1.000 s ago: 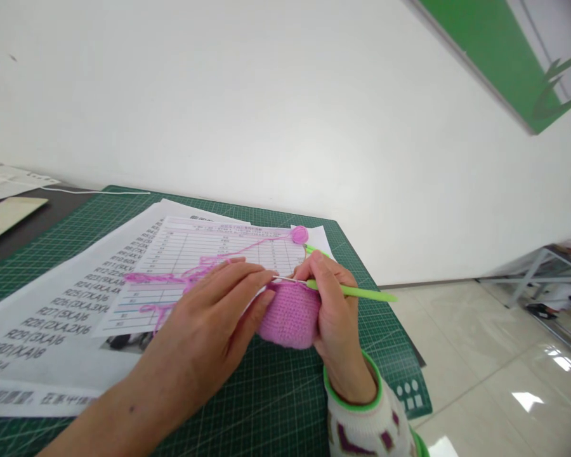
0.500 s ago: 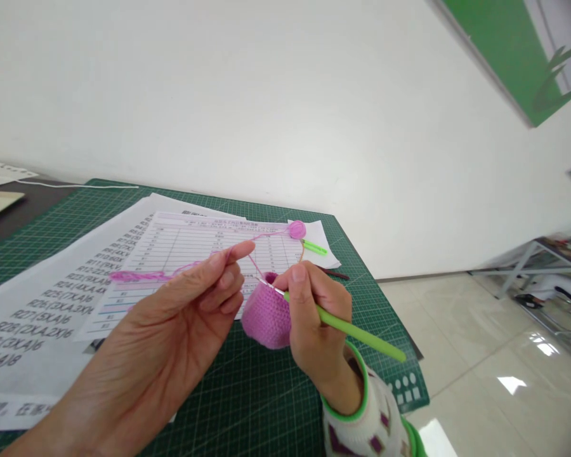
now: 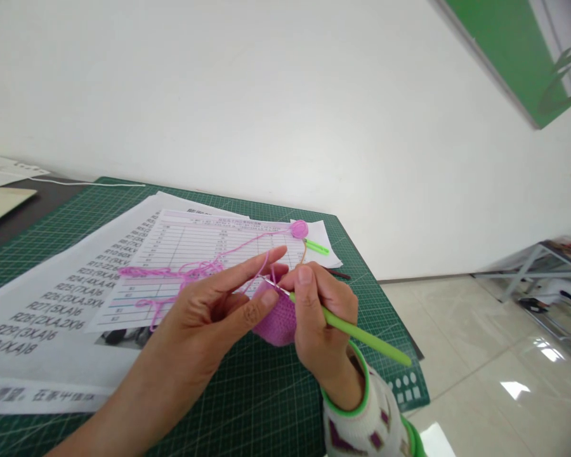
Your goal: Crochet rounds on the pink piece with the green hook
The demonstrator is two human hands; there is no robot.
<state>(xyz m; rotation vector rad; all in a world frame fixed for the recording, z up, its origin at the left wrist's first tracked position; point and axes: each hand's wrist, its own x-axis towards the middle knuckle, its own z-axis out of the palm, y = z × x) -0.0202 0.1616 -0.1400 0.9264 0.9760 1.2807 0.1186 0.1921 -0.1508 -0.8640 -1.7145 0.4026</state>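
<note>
A pink crocheted piece, rounded and hollow, is held between my two hands above the cutting mat. My right hand grips a crochet hook with a green handle, its metal tip at the top edge of the piece. My left hand pinches the left side of that piece with thumb and fingers. Pink yarn runs over the raised left index finger down to the hook. Part of the crochet is hidden behind the left thumb and the right fingers.
Printed sheets lie on the green cutting mat. A loose pink yarn tangle rests on them. Toward the back are a small yarn ball and a bright green tool. A white wall stands behind.
My left hand has moved right and turned, its thumb closing onto the crocheted piece. The yarn now loops over the index finger nearer the hook. My right hand has hardly moved.
</note>
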